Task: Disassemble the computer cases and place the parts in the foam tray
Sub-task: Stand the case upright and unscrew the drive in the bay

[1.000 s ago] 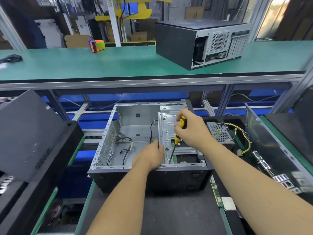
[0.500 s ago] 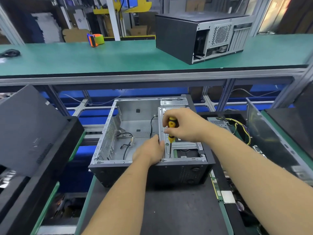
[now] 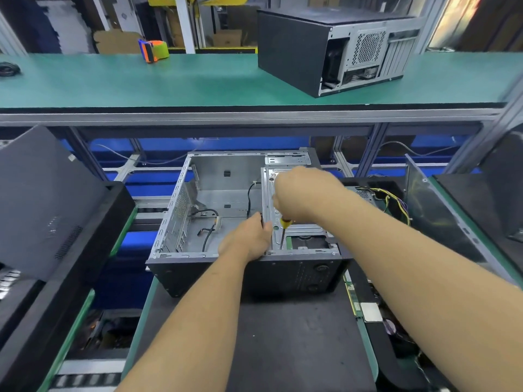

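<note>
A: What is the room like from the head view?

B: A workshop. A long green-topped upper desk (image 3: pixel 141 80) runs across the back, carrying a closed black computer case with a grey vented rear panel (image 3: pixel 334 49), an orange and green tape dispenser (image 3: pixel 154 50) and a dark coil of cable (image 3: pixel 8 69) at the far left. Below it is a dark mat on a green-edged lower desk (image 3: pixel 283 335).

A: And the containers?

B: An open grey steel computer case with a black front (image 3: pixel 226 210) lies on its side on the mat, with loose black cables (image 3: pixel 208 236) on its floor and a grey metal drive cage (image 3: pixel 297 230) at its right. Just right of it, a black tray (image 3: pixel 396 349) holds a grey power supply with yellow wires (image 3: pixel 387 198) and a green circuit board (image 3: pixel 356 301).

A: The hands?

B: The left hand (image 3: pixel 249 239) grips the cage's edge. The right hand (image 3: pixel 302 193) is clenched round a yellow-handled screwdriver (image 3: pixel 283 230), tip down at the cage.

A: Any change?

B: The right hand now covers most of the handle, which showed above the fist a second ago.
</note>
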Motion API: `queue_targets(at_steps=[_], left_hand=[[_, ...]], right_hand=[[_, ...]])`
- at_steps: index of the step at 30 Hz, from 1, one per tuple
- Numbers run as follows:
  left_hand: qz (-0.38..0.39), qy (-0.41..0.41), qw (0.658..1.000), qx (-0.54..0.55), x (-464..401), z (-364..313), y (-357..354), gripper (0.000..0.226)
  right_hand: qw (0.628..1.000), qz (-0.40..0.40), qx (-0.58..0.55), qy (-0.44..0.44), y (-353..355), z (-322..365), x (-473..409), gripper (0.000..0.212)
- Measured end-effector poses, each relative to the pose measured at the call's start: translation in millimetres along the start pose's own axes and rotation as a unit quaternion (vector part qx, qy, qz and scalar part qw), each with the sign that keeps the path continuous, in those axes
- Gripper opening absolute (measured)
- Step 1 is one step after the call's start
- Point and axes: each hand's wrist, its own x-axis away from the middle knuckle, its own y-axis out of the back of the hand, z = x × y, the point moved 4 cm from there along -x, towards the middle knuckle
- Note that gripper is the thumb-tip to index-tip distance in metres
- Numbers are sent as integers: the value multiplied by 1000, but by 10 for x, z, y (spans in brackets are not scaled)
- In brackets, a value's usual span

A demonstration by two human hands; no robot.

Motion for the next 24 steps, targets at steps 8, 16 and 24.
queue_targets(at_steps=[8,16,24], left_hand=[[30,-8,1000,0,-5,-7,-15,35],[49,-19,999,14,-46,25,-44,34],[45,-17,999,11,-61,13,-52,50]], right_hand=[[993,-115,-6,-41,-66,143,73,26],[991,-131,9,19,-124,204,151,23],[986,-157,43,42,-252,62,203,41]])
